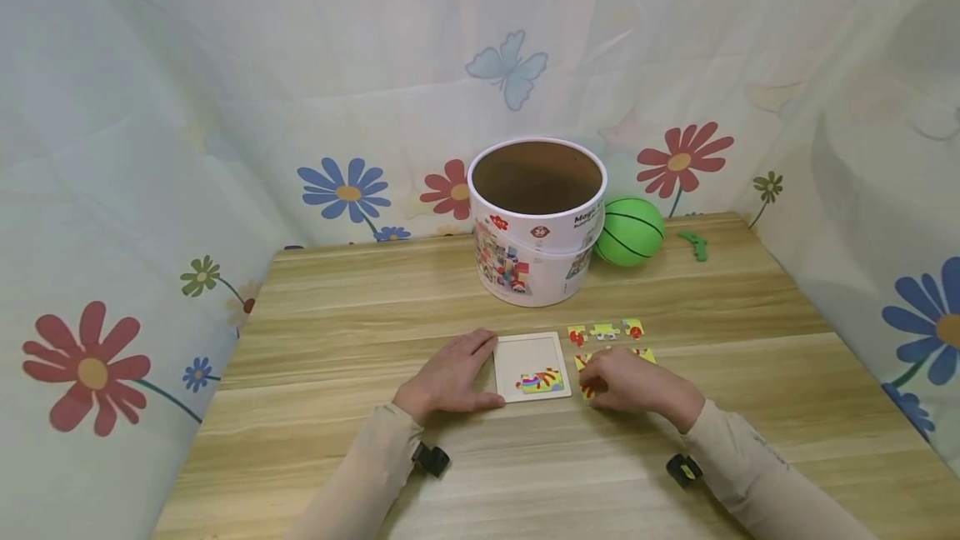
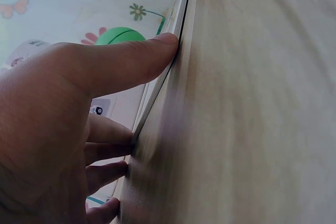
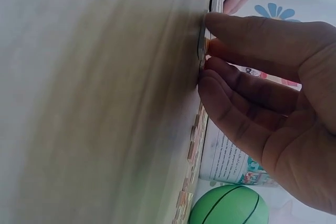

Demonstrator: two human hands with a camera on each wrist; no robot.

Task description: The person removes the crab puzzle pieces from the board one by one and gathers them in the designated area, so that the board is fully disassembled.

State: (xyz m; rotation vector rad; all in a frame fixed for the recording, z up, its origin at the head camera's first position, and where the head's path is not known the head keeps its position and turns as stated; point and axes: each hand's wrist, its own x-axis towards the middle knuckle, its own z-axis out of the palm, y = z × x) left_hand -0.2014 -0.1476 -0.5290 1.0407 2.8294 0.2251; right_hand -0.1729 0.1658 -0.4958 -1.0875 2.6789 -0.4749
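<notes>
A small square puzzle tray (image 1: 521, 354) lies flat on the table, with a few joined, colourful jigsaw pieces (image 1: 542, 382) in its lower right corner. My left hand (image 1: 453, 375) rests at the tray's left side, thumb (image 2: 139, 60) stretched along the near edge and fingertips at the far left corner. To the right of the tray, my right hand (image 1: 630, 382) is low over loose yellow and red jigsaw pieces (image 1: 603, 331). Its thumb and fingertips pinch the thin edge of a jigsaw piece (image 3: 201, 45) close to the tabletop; the hand hides most of that piece from above.
Behind the tray stands a white toy bucket (image 1: 517, 261), its open top facing up. A green ball (image 1: 630, 232) with black lines sits against its right side. Farther right lies a small green toy (image 1: 697, 246). Flower-printed curtains (image 1: 360, 65) enclose the wooden table (image 1: 337, 307).
</notes>
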